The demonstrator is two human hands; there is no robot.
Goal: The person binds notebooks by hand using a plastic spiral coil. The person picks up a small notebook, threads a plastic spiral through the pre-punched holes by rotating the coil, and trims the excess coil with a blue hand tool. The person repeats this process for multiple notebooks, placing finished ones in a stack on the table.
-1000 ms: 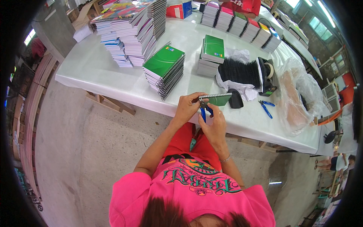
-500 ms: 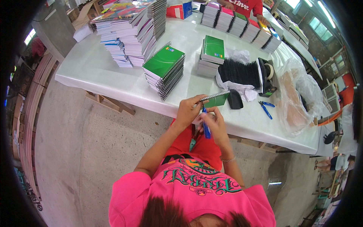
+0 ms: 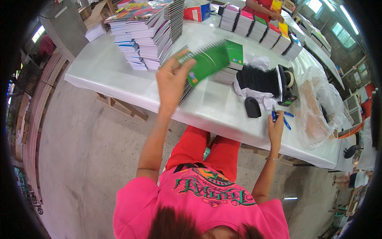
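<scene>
Two blue pens (image 3: 281, 116), one black case (image 3: 252, 107)

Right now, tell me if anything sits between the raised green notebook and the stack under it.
Nothing visible does. The left hand holds the green notebook above the stack of spiral notebooks; only air shows between them. The right hand rests by the blue tool.

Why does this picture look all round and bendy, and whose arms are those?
The picture comes from a small wide camera worn on a person's head, looking down, so straight edges bend. The arms belong to that person in the pink shirt. Their left hand lifts a green spiral-bound notebook above the white table. Their right hand rests at the table's edge on blue-handled pliers. Also on the table are tall stacks of notebooks, a bundle of black binding coils, a small black oval object and a clear plastic bag. Far off, another person's hands work at more notebooks.
</scene>
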